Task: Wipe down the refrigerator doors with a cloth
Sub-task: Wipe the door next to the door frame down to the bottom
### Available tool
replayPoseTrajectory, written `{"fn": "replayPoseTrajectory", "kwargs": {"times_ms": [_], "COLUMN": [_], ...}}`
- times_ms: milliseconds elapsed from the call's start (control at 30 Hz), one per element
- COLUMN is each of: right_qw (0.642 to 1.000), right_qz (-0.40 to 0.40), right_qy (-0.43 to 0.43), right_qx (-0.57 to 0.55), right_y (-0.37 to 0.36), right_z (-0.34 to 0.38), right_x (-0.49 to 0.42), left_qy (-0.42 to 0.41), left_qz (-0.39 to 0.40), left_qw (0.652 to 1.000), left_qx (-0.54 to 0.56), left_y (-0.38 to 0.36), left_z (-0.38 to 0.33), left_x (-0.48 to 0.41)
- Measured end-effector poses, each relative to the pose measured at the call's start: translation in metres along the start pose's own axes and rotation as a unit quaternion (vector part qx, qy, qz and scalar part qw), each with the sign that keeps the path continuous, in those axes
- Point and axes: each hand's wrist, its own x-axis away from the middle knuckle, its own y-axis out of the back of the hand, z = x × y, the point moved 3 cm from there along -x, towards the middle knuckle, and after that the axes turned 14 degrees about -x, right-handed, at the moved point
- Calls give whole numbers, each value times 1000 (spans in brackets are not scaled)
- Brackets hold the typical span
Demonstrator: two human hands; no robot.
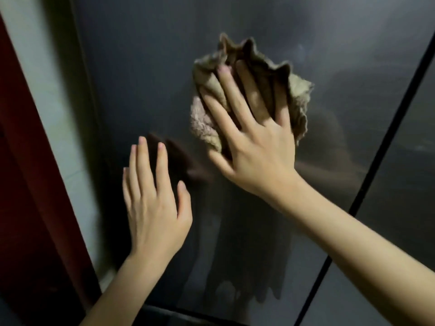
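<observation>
beige, seemingly terry cloth bunched under right hand on glossy door.

Left hand flat, palm forward; right hand flat, higher up.

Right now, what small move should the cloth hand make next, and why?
Probably slide the right hand and cloth rightward toward the seam, pressing flat: the cloth sits on the door under spread fingers, and the left hand lies open lower left, out of that path.
</observation>
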Motion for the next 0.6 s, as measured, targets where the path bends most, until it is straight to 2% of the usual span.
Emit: {"fn": "replayPoseTrajectory", "kwargs": {"times_ms": [100,233,300,333,433,533,600], "right_qw": [998,978,976,981,994,995,989], "right_qz": [52,170,165,134,67,73,121], "right_qy": [10,123,140,140,85,42,84], "right_qx": [15,-15,-14,-12,11,44,24], "right_y": [-24,-45,-40,-35,-31,-51,-70], "right_z": [23,44,41,39,37,56,78], "right_x": [38,97,69,46,-16,6,56], "left_qy": [31,61,78,86,108,144,172], "left_qz": [7,26,29,29,23,33,57], "left_qw": [999,997,996,994,989,976,959], "left_qx": [14,27,46,60,99,160,217], "left_y": [-5,-11,-12,-12,-14,-16,-18], "left_z": [9,30,40,44,53,61,69], "left_x": [4,8,4,1,-3,-1,-1]}}
